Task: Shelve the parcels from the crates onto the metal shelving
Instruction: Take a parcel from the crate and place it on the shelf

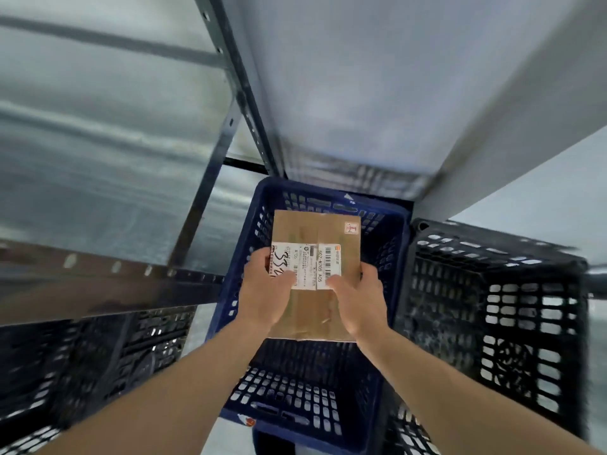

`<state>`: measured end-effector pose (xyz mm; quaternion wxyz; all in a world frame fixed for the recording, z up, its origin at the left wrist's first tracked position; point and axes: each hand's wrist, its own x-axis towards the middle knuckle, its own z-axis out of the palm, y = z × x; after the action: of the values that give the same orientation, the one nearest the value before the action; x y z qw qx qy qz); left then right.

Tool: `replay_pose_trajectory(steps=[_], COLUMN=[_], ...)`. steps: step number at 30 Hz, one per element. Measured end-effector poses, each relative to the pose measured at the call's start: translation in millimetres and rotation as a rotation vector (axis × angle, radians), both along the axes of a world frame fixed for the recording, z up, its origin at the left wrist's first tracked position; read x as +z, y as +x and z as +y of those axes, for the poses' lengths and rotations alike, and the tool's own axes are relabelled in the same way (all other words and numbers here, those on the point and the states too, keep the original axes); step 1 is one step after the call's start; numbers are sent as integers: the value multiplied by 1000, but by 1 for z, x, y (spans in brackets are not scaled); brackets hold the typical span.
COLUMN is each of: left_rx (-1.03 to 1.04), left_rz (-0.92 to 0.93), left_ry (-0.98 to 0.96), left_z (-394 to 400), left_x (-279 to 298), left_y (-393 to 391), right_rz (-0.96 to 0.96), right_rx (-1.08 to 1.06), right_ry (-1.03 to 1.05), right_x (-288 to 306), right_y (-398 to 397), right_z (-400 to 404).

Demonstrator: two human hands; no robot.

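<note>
Motion blur smears the grey metal shelving (108, 133) at left, so its levels barely separate. The white shipping label (305, 264) on the flat brown cardboard parcel (315, 310) is partly under both thumbs, its fine print unreadable. The black plastic lattice crate (492, 310) runs off the right edge, perhaps empty.

Brown it was, that flat cardboard parcel (315, 280), with a white shipping label (305, 266) striped in black barcode bars and scrawled over in black marker, and a small red square stamp (351, 228) in its corner. The deep-blue plastic crate (328, 402) showed a grid of little slots, and the black plastic crate (492, 323) beside it wore a lattice of pale gaps. The metal shelving (345, 77) gleamed pale grey, its dark upright post (243, 103) dotted with holes
</note>
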<state>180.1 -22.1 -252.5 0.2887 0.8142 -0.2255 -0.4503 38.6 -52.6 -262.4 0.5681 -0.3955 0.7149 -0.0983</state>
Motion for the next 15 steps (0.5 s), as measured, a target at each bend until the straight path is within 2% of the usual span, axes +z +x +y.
replay_pose_trajectory(steps=[4, 15], left_rx=[-14, -107], left_rz=[35, 61], left_ry=[-31, -268], left_z=[-2, -9], left_x=[75, 278], left_y=[-5, -38], right_rz=[-12, -70], right_rx=[-55, -289], right_ry=[-68, -280], right_x=[76, 299], right_y=[-11, -50], right_z=[-11, -10])
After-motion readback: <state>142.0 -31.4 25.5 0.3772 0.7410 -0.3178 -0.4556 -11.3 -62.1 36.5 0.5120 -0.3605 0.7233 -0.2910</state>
